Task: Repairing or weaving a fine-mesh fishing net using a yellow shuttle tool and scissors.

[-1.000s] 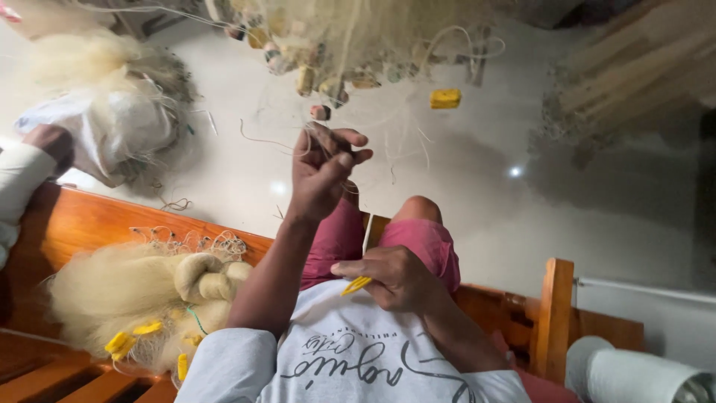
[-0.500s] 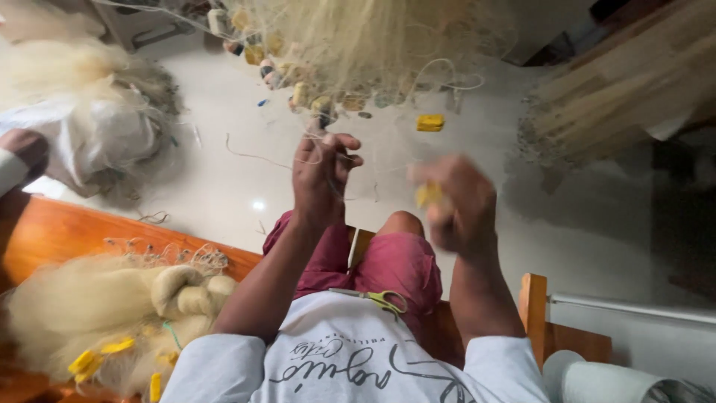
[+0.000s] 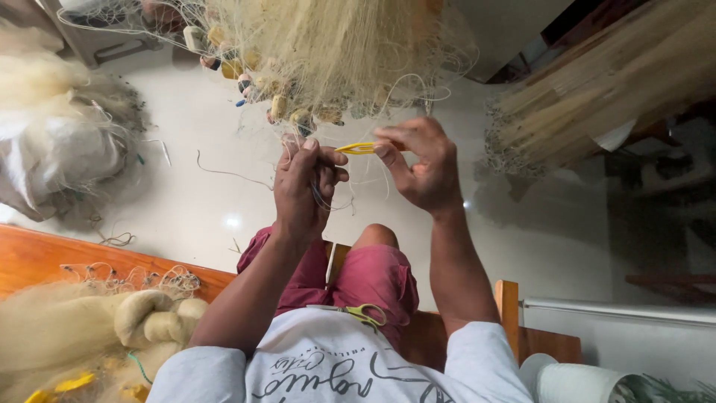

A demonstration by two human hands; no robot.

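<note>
A flat yellow plastic netting needle [image 3: 356, 148] is pinched between the thumb and forefinger of the right hand [image 3: 422, 166], its free end pointing toward the left hand [image 3: 302, 188] and stopping just short of that hand's fingertips. The remaining right fingers are curled loosely below the pinch. The left fingers [image 3: 329, 167] are pressed together around thin pale strands of line (exactly how many strands cannot be told), the thumb closed against them.

Just above both sets of fingertips hangs a bunched, pale yellow monofilament fishing net [image 3: 335, 52], with a row of small cream and brown oblong floats [image 3: 280, 108] strung along its lower edge, near the left knuckles. Loose strands from it are seen trailing down between the two hands.

Well below the fingers, near the lap, a pair of green-handled scissors [image 3: 356, 312] lies on the white shirt. Far off to the left of the left hand, a soft heap of cream netting [image 3: 82, 328] rests on an orange wooden bench [image 3: 45, 257].
</note>
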